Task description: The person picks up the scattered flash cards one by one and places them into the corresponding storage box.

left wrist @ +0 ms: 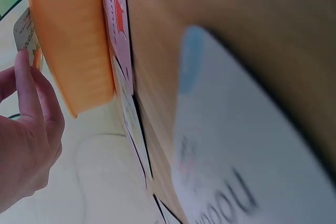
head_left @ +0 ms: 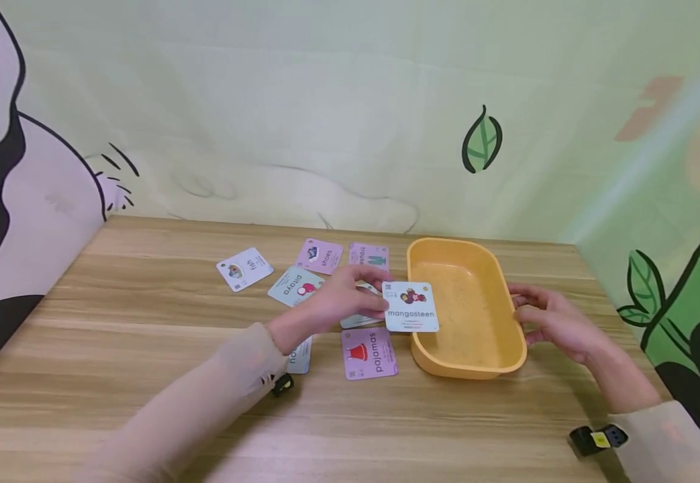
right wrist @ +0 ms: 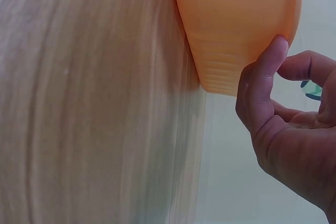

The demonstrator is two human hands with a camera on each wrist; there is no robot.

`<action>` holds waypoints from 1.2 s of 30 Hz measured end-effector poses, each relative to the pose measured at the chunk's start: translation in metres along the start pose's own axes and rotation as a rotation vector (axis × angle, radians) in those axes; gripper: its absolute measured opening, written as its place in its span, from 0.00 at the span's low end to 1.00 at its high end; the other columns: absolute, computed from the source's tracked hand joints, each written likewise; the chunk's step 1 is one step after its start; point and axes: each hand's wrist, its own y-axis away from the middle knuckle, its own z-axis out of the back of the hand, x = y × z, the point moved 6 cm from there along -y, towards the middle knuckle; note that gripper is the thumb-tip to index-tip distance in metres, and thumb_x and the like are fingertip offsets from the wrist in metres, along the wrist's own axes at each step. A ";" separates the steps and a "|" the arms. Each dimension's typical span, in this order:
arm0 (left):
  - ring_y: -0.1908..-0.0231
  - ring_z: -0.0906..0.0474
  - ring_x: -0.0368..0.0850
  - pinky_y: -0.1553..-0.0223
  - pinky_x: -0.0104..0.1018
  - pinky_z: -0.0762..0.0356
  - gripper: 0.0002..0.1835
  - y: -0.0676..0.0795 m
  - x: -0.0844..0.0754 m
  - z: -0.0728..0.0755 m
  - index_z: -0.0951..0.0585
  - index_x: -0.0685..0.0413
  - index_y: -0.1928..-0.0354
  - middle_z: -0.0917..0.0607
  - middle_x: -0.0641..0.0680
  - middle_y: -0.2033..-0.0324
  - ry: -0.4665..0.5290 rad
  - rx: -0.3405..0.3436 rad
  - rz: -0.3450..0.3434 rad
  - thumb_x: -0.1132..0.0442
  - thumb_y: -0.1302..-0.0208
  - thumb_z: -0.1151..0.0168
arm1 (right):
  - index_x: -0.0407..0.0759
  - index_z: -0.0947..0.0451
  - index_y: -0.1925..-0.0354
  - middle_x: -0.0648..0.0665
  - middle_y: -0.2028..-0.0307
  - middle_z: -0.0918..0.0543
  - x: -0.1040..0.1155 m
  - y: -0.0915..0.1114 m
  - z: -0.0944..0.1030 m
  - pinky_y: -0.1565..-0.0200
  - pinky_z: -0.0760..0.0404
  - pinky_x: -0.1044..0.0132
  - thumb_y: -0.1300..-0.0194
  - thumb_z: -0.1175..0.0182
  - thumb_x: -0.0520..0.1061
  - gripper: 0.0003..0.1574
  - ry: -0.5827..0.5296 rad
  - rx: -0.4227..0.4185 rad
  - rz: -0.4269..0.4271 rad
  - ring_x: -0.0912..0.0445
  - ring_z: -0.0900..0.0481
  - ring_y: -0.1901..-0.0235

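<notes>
A square flashcard reading "mangosteen" [head_left: 411, 306] is pinched between the thumb and fingers of my left hand [head_left: 350, 295], held over the left rim of a yellow plastic basin [head_left: 470, 370]. In the left wrist view the card [left wrist: 24, 35] shows above the basin wall [left wrist: 73, 40]. My right hand [head_left: 558, 322] holds the basin's right edge, its fingertips at the rim; the right wrist view shows the thumb against the outer wall [right wrist: 236, 19]. Under and beside my left hand lie a pajamas card [head_left: 370, 353], a pitaya card [head_left: 294, 285] and a partly covered light blue card [head_left: 358, 320].
Farther back lie a shoes card [head_left: 319, 256], a trousers card [head_left: 369, 255] and, to the left, a fish card [head_left: 244, 270]. Another card [head_left: 299, 355] is partly hidden by my left wrist. The wooden table [head_left: 144, 322] ends at a printed cloth backdrop [head_left: 301, 121].
</notes>
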 end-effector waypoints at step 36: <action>0.54 0.23 0.47 0.55 0.36 0.21 0.22 -0.027 -0.015 -0.020 0.23 0.56 0.37 0.20 0.55 0.52 -0.647 0.054 -0.144 0.58 0.29 0.33 | 0.22 0.50 0.26 0.25 0.42 0.32 -0.001 0.000 0.002 0.64 0.12 0.55 0.28 0.48 0.35 0.40 -0.003 -0.003 0.020 0.53 0.19 0.57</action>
